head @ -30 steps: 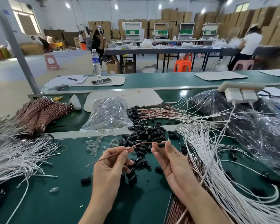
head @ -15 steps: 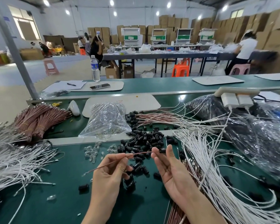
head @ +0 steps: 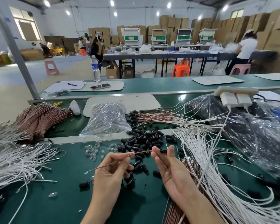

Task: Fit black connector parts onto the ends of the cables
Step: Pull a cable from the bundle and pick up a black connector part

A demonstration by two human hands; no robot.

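A thin brown cable (head: 141, 152) stretches between my two hands above the green bench. My left hand (head: 113, 170) pinches it near its middle, and its bare left end sticks out low to the left. My right hand (head: 166, 165) pinches a black connector part (head: 163, 150) at the cable's right end between thumb and fingertip. A heap of loose black connector parts (head: 142, 141) lies just behind my hands. Brown cables with black parts on their ends (head: 152, 118) lie fanned out further back.
White cables (head: 205, 159) spread across the right, more white cables (head: 10, 160) at the left. A bundle of brown cables (head: 39, 117) lies back left. A clear bag (head: 107, 120), small clear parts (head: 92, 151) and dark plastic bags (head: 257, 131) surround the work spot.
Both hands stay in place with the cable between them. The black part has moved along against the cable's right end in my right fingertips. The camera has tilted slightly.
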